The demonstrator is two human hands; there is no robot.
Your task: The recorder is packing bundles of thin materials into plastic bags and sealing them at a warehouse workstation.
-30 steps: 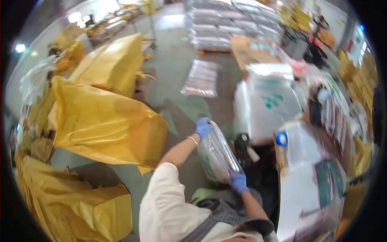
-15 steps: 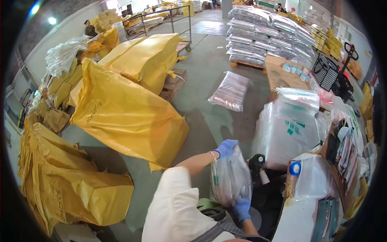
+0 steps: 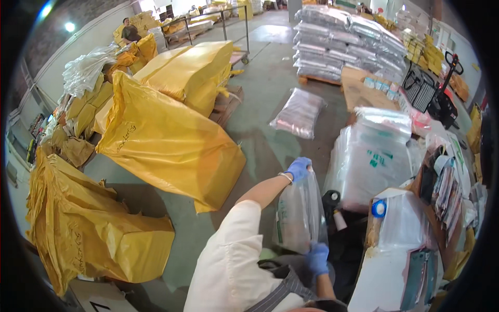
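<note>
Between my hands a clear plastic bag point(image 3: 297, 216) with green print hangs stretched and tilted in front of me. My left hand point(image 3: 298, 169), in a blue glove, is closed on its far upper end. Lower down and nearer my body, my right hand point(image 3: 317, 258), also gloved in blue, grips the near end of the same bag. Just right of the bag stands a black tool point(image 3: 331, 203) with a pale nozzle-like end; its kind is unclear. A thick stack of clear bags point(image 3: 366, 166) with green print lies beyond my right hand.
Large yellow sacks point(image 3: 171, 145) and another yellow sack point(image 3: 99, 229) stand at left. A bundle of plastic bags point(image 3: 298, 113) lies on the floor ahead. Farther back is a pallet stack point(image 3: 348, 41). A blue tape roll point(image 3: 379, 208) and a pallet jack point(image 3: 442, 99) are at right.
My left hand has moved up and away with the bag's far end, my right hand slightly up. The bag now looks longer and tauter. A distant person at left stands more in view.
</note>
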